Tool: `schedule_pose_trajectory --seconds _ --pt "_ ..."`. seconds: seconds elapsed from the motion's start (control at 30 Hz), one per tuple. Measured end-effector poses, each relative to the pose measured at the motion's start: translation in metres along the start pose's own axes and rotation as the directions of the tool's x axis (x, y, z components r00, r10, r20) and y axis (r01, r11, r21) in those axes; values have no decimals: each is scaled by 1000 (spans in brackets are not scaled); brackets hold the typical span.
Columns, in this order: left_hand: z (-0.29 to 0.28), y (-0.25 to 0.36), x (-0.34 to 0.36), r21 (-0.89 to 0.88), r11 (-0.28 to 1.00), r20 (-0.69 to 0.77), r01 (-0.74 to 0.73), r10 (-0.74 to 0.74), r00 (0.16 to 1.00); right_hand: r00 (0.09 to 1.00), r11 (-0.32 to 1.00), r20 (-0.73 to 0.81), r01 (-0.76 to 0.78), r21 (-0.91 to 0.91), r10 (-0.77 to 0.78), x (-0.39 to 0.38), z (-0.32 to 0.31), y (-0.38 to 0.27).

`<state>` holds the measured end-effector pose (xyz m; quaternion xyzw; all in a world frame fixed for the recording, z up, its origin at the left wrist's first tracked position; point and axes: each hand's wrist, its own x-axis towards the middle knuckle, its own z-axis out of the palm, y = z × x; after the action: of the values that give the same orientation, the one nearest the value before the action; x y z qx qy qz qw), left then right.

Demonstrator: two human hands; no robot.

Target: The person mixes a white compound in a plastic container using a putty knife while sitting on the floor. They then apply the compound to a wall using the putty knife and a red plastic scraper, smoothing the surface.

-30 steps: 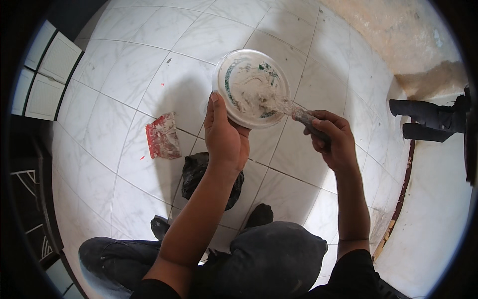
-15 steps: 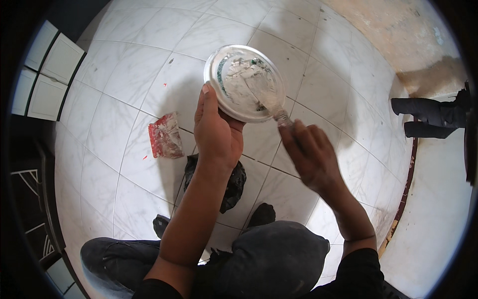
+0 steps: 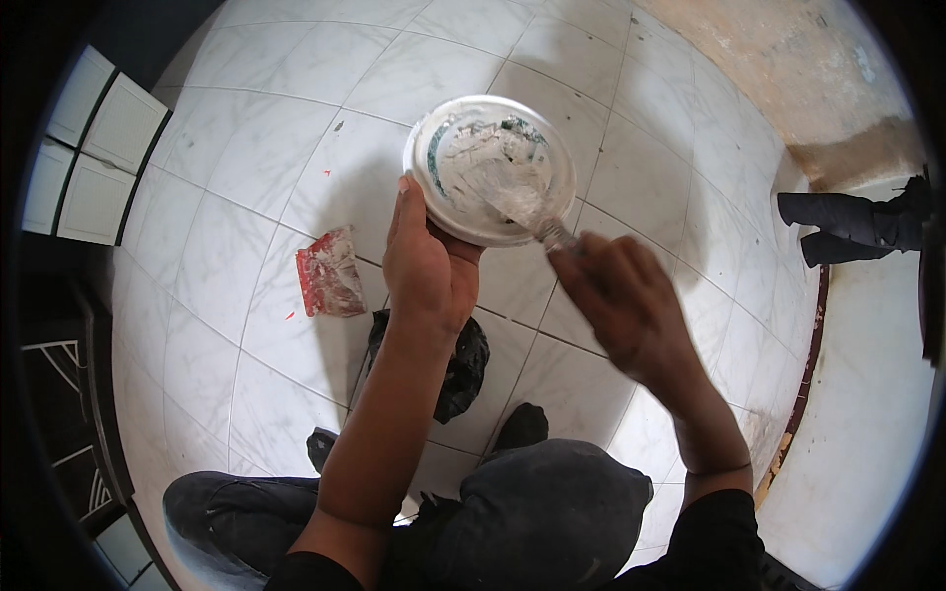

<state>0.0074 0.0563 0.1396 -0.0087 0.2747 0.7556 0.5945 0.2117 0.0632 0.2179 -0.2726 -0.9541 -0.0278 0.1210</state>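
My left hand (image 3: 431,261) supports a round white lid (image 3: 566,169) from its near left side, thumb by the rim and the other fingers mostly hidden underneath. Whitish paste (image 3: 480,172) is smeared across the lid, partly covering a green printed ring. In my right hand (image 3: 626,300) is a putty knife (image 3: 554,236), its fingers closed round the handle. The knife's blade lies against the paste near the lid's right edge, blurred by motion.
A red, paste-crusted flat spreader (image 3: 330,274) lies on the tiled floor (image 3: 281,325), left of my forearm. Beneath that forearm sits a black plastic bag (image 3: 465,369). Dark cabinets (image 3: 69,394) line the left; a wall (image 3: 818,69) and dark hanging cloth (image 3: 838,222) stand right.
The lid has shifted slightly right and turned a little flatter to view. The putty knife has moved slightly down across the paste, with my right hand moving a little to the right.
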Motion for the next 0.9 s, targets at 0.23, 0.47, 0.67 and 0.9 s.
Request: schedule_pose_trajectory --seconds 0.23,0.47,0.67,0.9 --pt "0 1 -2 20 1000 -10 -12 12 1000 967 915 32 -251 316 254 20 -37 0" --pt "-7 1 5 7 1000 32 21 -22 999 990 972 -23 -130 195 137 21 -14 8" --pt "-9 0 8 41 999 12 -5 5 1000 849 586 141 -462 666 509 28 -33 43" --pt "-16 2 8 83 997 44 -5 2 999 686 184 344 -573 799 642 28 -29 119"
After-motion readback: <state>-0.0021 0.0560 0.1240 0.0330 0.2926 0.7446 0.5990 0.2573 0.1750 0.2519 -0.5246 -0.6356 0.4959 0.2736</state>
